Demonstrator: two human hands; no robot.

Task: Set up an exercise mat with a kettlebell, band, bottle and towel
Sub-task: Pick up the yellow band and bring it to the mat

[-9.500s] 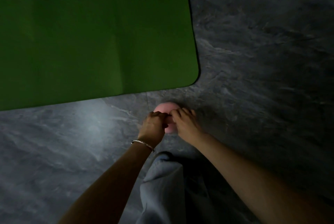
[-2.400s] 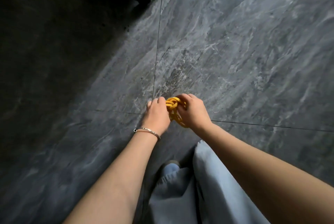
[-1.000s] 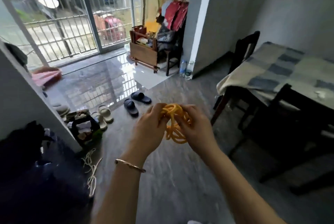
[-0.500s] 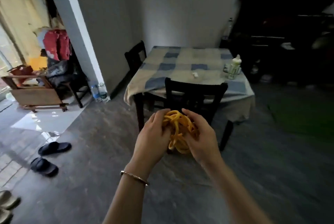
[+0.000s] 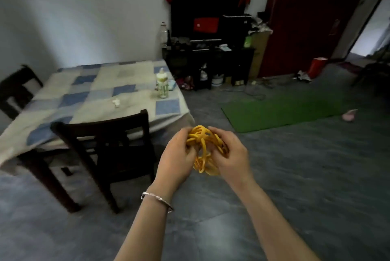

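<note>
Tangled yellow band gripped between left hand and right hand, fingers curled round loops; green mat seen well apart.

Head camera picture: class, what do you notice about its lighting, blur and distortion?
Head view: dim room, brightest at the far-right doorway; motion blur softens the yellow band, the left hand, the right hand and the table; wide-angle distortion leans the red door.
</note>
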